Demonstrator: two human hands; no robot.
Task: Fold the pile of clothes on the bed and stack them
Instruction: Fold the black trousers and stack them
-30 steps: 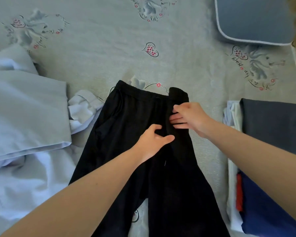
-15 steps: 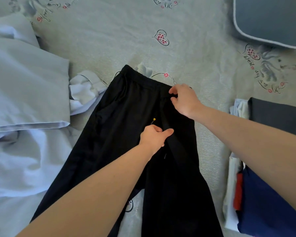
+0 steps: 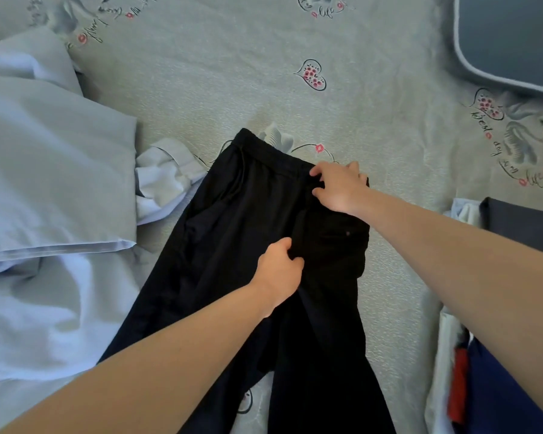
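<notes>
1. Black trousers (image 3: 242, 245) lie spread on the bed (image 3: 232, 73), waistband away from the person and the two legs running back toward the near edge of the view
2. The left hand (image 3: 278, 272) sits on the middle of the trousers, below the waistband; its fingers (image 3: 282, 245) and thumb are curled closed around a ridge of black cloth, pinching it
3. The right hand (image 3: 337, 186) rests at the right end of the waistband; its fingers (image 3: 317, 172) are bent and narrow, gripping the cloth at that edge, with fingertips hooked over the band
4. Between the two sets of fingers the right part of the trousers is doubled over itself, and a small stud shows on the folded flap just below the right hand
5. To the left of the left fingers, just beside the trousers, lies a loose heap of pale blue clothes (image 3: 51, 189), one cuffed sleeve touching the trouser edge
6. To the right of the right fingers, apart from the trousers, stands a stack of folded clothes (image 3: 521, 227): dark grey on top, with white, red and dark blue below
7. Beyond the right fingers, in the far corner, lies a grey pillow (image 3: 508, 36) with a pale piped edge
8. The bed cover is pale green-grey, printed with hearts, flowers and script
</notes>
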